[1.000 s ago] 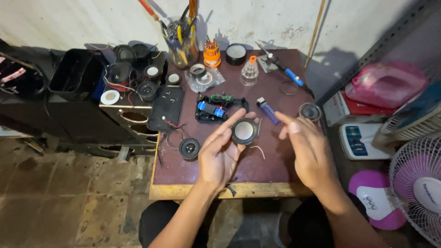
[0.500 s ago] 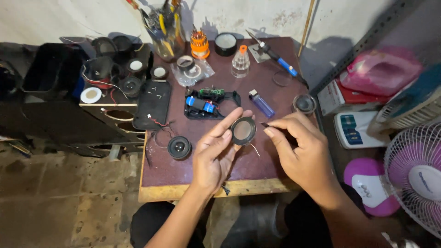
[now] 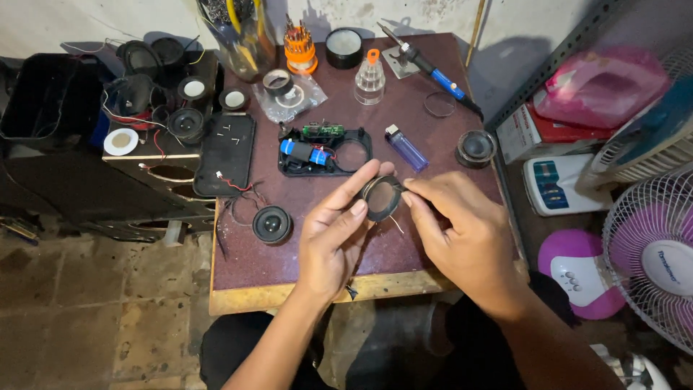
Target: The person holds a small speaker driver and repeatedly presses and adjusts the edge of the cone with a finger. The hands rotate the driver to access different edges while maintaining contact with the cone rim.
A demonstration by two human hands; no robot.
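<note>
Head view: left hand (image 3: pixel 333 242) pinches the small round speaker (image 3: pixel 382 198) above the desk (image 3: pixel 303 282), just in front of the open black casing (image 3: pixel 325 152). Right hand (image 3: pixel 462 235) touches its right rim with its fingertips, equally near.

Dark maroon table (image 3: pixel 447 144) with a pale wooden edge. Black round speaker (image 3: pixel 382 197) with a grey centre. Translucent purple lighter (image 3: pixel 406 148). Blue-handled soldering iron (image 3: pixel 432 71). Orange screwdriver set (image 3: pixel 299 47) — bright. White fan (image 3: pixel 653 253) — purple centre.
</note>
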